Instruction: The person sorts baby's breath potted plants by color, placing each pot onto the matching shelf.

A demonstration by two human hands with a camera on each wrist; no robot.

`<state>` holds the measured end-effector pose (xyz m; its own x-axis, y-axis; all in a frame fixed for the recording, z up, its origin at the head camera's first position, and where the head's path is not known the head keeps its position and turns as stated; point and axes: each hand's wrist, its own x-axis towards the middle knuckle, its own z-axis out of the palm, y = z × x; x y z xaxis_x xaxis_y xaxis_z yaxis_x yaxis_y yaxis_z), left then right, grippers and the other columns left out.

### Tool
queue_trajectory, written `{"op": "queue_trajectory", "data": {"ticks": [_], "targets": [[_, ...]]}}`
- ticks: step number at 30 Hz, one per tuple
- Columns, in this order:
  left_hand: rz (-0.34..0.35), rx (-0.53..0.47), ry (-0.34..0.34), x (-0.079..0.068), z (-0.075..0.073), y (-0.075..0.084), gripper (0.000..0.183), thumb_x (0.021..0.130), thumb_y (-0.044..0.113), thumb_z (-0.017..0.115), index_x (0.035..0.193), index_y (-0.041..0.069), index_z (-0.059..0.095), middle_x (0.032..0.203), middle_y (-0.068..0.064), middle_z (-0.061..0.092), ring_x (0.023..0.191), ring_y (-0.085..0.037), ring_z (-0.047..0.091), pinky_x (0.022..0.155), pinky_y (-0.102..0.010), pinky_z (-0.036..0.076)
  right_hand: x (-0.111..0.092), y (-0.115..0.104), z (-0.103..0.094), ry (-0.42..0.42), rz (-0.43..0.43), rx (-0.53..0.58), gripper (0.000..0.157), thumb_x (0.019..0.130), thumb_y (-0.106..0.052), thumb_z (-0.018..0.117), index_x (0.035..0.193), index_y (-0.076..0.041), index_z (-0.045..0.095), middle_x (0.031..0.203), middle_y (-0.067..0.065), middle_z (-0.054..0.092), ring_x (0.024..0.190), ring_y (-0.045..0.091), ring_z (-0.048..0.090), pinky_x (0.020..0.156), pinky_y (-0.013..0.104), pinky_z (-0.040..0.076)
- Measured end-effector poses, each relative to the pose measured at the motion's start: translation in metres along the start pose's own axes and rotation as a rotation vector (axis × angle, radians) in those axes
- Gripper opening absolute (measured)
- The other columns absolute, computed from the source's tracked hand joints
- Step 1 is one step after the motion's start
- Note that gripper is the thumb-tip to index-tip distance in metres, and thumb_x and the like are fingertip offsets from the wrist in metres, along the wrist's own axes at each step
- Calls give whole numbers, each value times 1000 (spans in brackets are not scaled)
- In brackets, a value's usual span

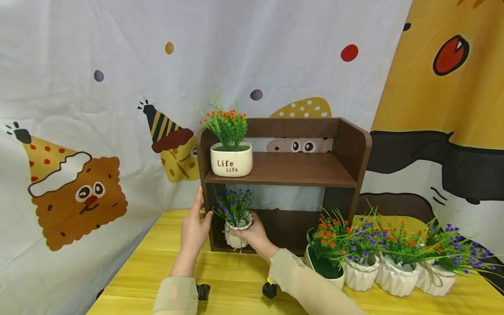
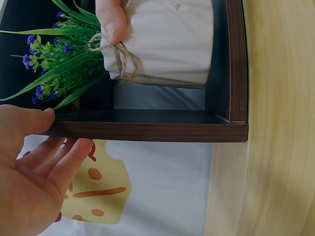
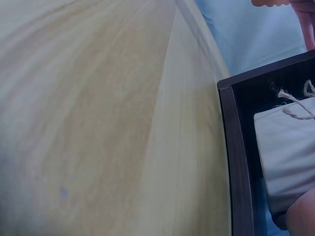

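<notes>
Gripped in the right hand (image 1: 257, 235) — a small white pleated pot (image 1: 232, 240) with purple artificial flowers (image 1: 234, 203) and a brown twine bow (image 2: 120, 49), just inside the lower compartment of a dark brown wooden two-tier shelf unit (image 1: 303, 168). Long axis roughly upright, blooms on top; just beside the left side panel (image 2: 157, 131), close to the front edge of the lower board. Right hand nearer, wrapped round from the pot's right, thumb across the front; contact or gap between base and board impossible to tell. Left hand (image 1: 194, 232) on the pot's other side, near it yet apart, clamped on the front edge of that panel — thumb inside, fingers outside.

In the upper compartment, also at the left end: a cream oval pot lettered "Life Life" (image 1: 231, 161), filled with orange-flowered greenery (image 1: 230, 120). On the yellow wood-grain table (image 1: 232, 271), towards the right: a plain-sided cream oval pot (image 1: 337, 282) with orange flowers, then three more pleated white ones in a row: left-hand pleated pot (image 1: 360, 278) and right-hand pleated pot (image 1: 439, 282) with purple flowers, middle pleated pot (image 1: 397, 280) with orange.
</notes>
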<state>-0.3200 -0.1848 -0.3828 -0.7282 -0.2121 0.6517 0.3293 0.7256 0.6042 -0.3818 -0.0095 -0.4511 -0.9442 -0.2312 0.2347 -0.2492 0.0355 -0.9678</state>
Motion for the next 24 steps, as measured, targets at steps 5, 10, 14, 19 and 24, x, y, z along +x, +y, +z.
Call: {"op": "queue_trajectory", "data": {"ticks": [5, 10, 14, 19, 24], "targets": [[-8, -5, -4, 0, 0, 0, 82, 80, 9, 64, 140, 37, 16, 108, -15, 59, 77, -26, 63, 64, -41, 49, 1, 1, 3, 3, 20, -21, 84, 62, -22, 81, 131, -11, 33, 126, 7, 41, 113, 26, 42, 89, 41, 39], [-6, 7, -5, 0, 1, 0, 81, 80, 8, 64, 141, 34, 18, 107, -16, 60, 77, -27, 63, 64, -41, 49, 2, 4, 4, 17, 9, -51, 85, 61, -25, 81, 130, -9, 33, 126, 8, 42, 113, 26, 42, 88, 42, 39], [2, 9, -1, 0, 2, 0, 81, 80, 8, 64, 141, 33, 18, 107, -16, 60, 76, -27, 63, 64, -41, 49, 3, 6, 5, 26, 4, -63, 84, 61, -24, 81, 130, -9, 34, 125, 8, 42, 113, 26, 43, 88, 42, 39], [4, 3, 4, 0, 2, -1, 82, 79, 7, 64, 141, 34, 17, 107, -16, 60, 75, -26, 63, 63, -40, 49, 5, 10, 8, 20, 18, -65, 83, 62, -24, 80, 129, -10, 34, 125, 7, 42, 113, 25, 43, 89, 41, 39], [12, -12, 14, 0, 2, 0, 84, 79, 5, 64, 140, 36, 17, 106, -16, 60, 75, -26, 63, 63, -39, 50, 8, 11, 10, 13, 3, -38, 82, 64, -23, 79, 130, -8, 33, 126, 10, 42, 112, 27, 43, 89, 42, 38]]}}
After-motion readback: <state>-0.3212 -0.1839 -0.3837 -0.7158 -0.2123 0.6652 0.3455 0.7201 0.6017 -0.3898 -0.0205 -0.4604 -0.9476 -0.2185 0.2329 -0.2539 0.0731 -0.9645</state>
